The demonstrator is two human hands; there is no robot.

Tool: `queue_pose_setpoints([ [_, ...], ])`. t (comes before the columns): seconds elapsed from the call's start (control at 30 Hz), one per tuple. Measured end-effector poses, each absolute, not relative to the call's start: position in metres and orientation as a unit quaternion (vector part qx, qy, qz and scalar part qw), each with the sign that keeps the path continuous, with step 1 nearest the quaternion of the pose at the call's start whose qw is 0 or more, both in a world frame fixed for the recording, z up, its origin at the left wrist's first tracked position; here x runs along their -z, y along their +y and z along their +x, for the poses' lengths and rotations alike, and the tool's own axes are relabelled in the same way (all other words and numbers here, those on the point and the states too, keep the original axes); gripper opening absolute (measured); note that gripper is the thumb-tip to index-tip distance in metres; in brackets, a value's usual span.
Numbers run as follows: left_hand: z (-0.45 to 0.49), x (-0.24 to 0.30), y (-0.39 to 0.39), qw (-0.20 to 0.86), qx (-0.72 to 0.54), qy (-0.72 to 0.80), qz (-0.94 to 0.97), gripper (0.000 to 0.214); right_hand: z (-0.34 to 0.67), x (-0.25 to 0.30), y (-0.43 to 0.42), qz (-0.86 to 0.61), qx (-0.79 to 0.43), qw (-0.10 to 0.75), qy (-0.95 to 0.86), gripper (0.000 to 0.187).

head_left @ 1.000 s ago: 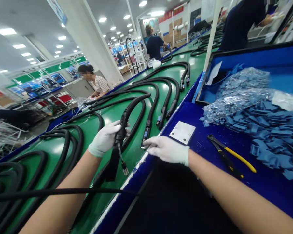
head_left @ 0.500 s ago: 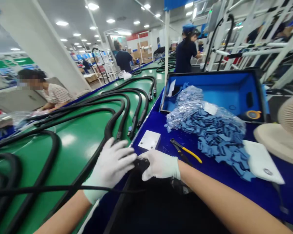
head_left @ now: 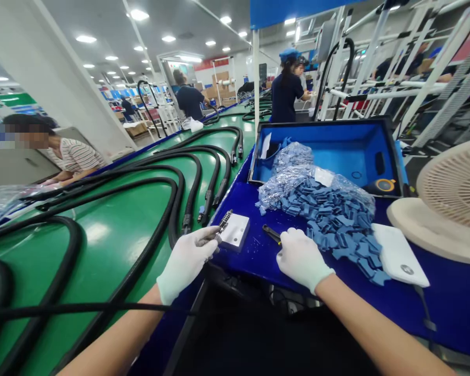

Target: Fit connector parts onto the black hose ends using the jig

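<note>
My left hand, in a white glove, is closed around a dark connector with a row of metal contacts. Its tip reaches over the near left edge of a white block on the blue bench. My right hand, also gloved, is closed over the handles of a pair of pliers. Only their dark head and a bit of yellow show past the fingers. Just beyond that hand spreads a heap of blue plastic clips, partly inside a clear bag.
Thick black cables curve over the green conveyor at left. A blue bin lies behind the clips, holding a tape roll. At right are a white pad and a fan. A person sits at left.
My right hand has left the dark piece near my left hand and moved right onto the pliers. My left hand has closed on the connector and brought it to the white block.
</note>
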State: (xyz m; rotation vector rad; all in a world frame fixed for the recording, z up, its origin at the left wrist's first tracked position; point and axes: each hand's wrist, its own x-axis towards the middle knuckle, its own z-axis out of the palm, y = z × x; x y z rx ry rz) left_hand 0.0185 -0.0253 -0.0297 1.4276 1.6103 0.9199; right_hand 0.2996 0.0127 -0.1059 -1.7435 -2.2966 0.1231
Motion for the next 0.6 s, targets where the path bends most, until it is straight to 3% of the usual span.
queue_pose_setpoints([
  [0.13, 0.017, 0.026, -0.02, 0.397, -0.374, 0.629, 0.554, 0.043, 0.294, 0.09, 0.008, -0.557, -0.21, 0.235, -0.769, 0.009],
  [0.2, 0.018, 0.022, -0.02, 0.404, -0.382, 0.629, 0.544, 0.045, 0.284, 0.078, 0.001, -0.47, -0.268, 0.276, -0.794, 0.026],
  [0.3, 0.02, 0.016, -0.023, 0.404, -0.386, 0.623, 0.547, 0.046, 0.263, 0.067, -0.007, -0.38, -0.271, 0.297, -0.833, 0.047],
  [0.6, 0.026, 0.017, -0.026, 0.416, -0.383, 0.614, 0.551, 0.046, 0.238, 0.064, -0.008, -0.355, -0.235, 0.272, -0.863, 0.058],
])
